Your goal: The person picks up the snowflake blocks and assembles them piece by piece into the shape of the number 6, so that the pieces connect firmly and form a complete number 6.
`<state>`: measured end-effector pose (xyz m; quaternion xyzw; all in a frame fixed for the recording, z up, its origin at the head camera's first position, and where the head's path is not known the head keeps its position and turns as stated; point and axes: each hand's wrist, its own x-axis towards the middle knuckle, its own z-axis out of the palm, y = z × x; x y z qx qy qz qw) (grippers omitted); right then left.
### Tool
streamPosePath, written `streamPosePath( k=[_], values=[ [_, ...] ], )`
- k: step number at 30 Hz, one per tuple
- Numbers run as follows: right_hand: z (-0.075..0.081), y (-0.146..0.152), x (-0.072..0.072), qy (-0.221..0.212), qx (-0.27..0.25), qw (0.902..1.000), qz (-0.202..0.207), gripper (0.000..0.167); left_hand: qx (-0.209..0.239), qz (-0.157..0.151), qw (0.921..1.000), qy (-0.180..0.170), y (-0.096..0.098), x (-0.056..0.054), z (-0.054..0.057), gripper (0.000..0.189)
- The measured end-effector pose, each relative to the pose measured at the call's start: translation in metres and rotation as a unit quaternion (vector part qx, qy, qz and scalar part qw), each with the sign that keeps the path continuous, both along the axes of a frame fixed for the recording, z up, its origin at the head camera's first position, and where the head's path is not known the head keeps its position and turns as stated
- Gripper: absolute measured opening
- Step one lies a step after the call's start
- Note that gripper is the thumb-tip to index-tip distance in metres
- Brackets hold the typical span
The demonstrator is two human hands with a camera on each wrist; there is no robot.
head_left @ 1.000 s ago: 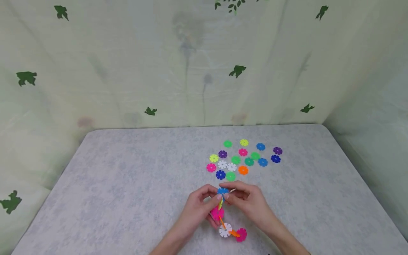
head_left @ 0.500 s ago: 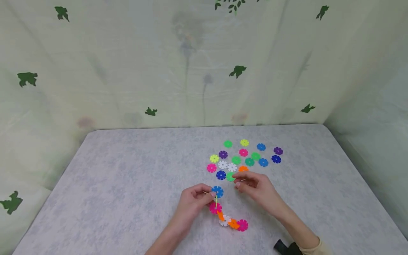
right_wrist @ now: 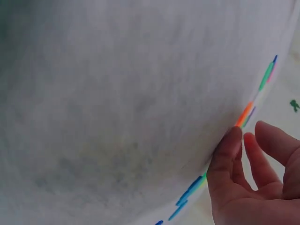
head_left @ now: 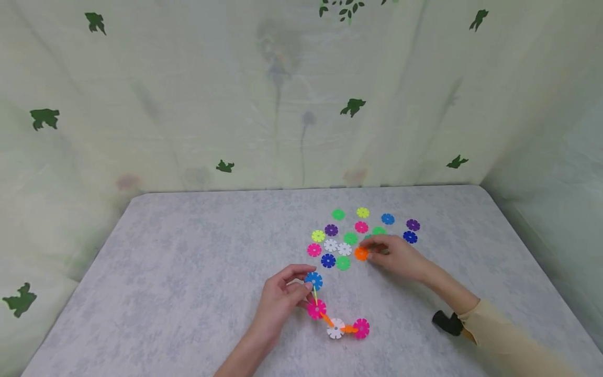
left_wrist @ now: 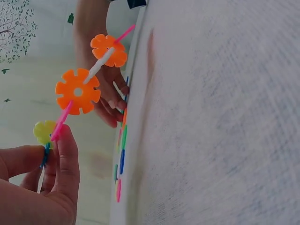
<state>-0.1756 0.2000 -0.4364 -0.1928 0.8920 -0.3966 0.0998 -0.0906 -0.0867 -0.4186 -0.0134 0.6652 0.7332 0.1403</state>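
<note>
A chain of notched plastic snowflake discs hangs from my left hand (head_left: 281, 298). Thumb and fingers pinch its blue disc (head_left: 313, 281) at the top end. Below that come a yellow disc (left_wrist: 43, 131), a pink disc (head_left: 317, 309), an orange disc (left_wrist: 78, 91), a white disc (head_left: 336, 329), another orange disc (left_wrist: 108, 50) and a pink end disc (head_left: 361, 329). My right hand (head_left: 400, 256) reaches to a loose orange disc (head_left: 361, 254) on the table; its fingertips are at the disc's right edge, thumb and forefinger apart in the right wrist view. Its palm covers some discs behind.
Several loose discs lie flat beyond the hands, among them a dark blue disc (head_left: 328, 261), a green disc (head_left: 343, 263) and a purple disc (head_left: 413, 224). The grey table (head_left: 188, 272) meets a pale curtain (head_left: 188, 104) at its back edge. A black wrist device (head_left: 447, 323) sits at my right cuff.
My right hand has left the blue disc and moved right and away to the loose orange disc. My left hand keeps the chain, shifted slightly left.
</note>
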Motion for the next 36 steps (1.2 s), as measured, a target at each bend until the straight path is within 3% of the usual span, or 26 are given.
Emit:
streamPosePath(
  k=[11,22,31,36],
  values=[
    [0.001,-0.005,-0.009,-0.003,0.041,0.9991,0.009,0.025,0.013,-0.002,0.9999,0.001,0.0,0.001,-0.001,0.033],
    [0.005,-0.011,0.007,0.012,0.055,0.9982,-0.02,0.018,0.021,0.0,0.9998,-0.008,0.0,0.001,-0.001,0.032],
    [0.015,-0.013,0.037,0.008,-0.041,0.9975,-0.057,0.024,0.025,-0.006,0.9996,-0.007,0.001,0.001,0.001,0.032],
    [0.026,-0.024,0.057,-0.026,-0.13,0.9875,-0.085,0.026,0.03,-0.015,0.9994,-0.008,0.001,0.002,0.002,0.033]
  ],
)
